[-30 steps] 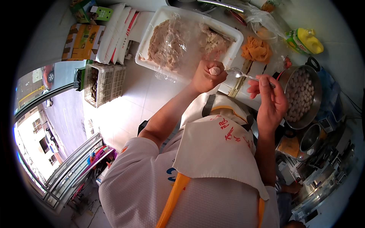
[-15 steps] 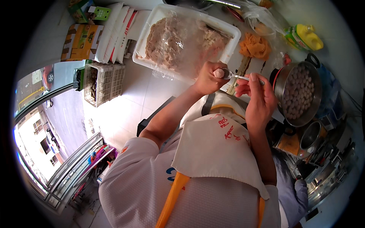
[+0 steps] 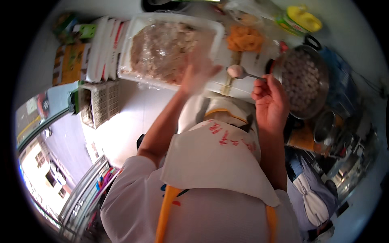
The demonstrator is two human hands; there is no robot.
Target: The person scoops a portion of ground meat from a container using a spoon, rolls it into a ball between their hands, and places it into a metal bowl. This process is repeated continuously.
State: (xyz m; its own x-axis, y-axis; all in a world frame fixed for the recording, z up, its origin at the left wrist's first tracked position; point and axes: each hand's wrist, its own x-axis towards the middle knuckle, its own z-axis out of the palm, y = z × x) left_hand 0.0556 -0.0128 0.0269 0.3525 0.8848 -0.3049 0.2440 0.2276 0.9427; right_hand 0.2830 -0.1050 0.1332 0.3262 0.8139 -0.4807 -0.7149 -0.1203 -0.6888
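My left hand (image 3: 196, 75), smeared by motion, has its fingers apart over the lower right part of a white tray (image 3: 124, 48) of pale minced meat (image 3: 156, 52), partly covered by crinkled clear plastic. My right hand (image 3: 269, 101) is closed on a metal spoon (image 3: 254, 76) with a rounded pink ball (image 3: 234, 70) in its bowl, right of the tray. A large steel pot (image 3: 323, 91) holding several small pale balls (image 3: 299, 77) stands beside my right hand.
Orange crumpled material (image 3: 245, 38) and a yellow jug (image 3: 304, 20) lie beyond the spoon. At left are white sacks (image 3: 97, 48), boxes (image 3: 71, 62) and a plastic crate (image 3: 103, 101). A metal bowl (image 3: 324, 127) and another person (image 3: 308, 194) are at lower right.
The ball has passed from my left fist to the spoon. My left hand has opened and moved left toward the tray. The view has shifted, and more of the other person shows.
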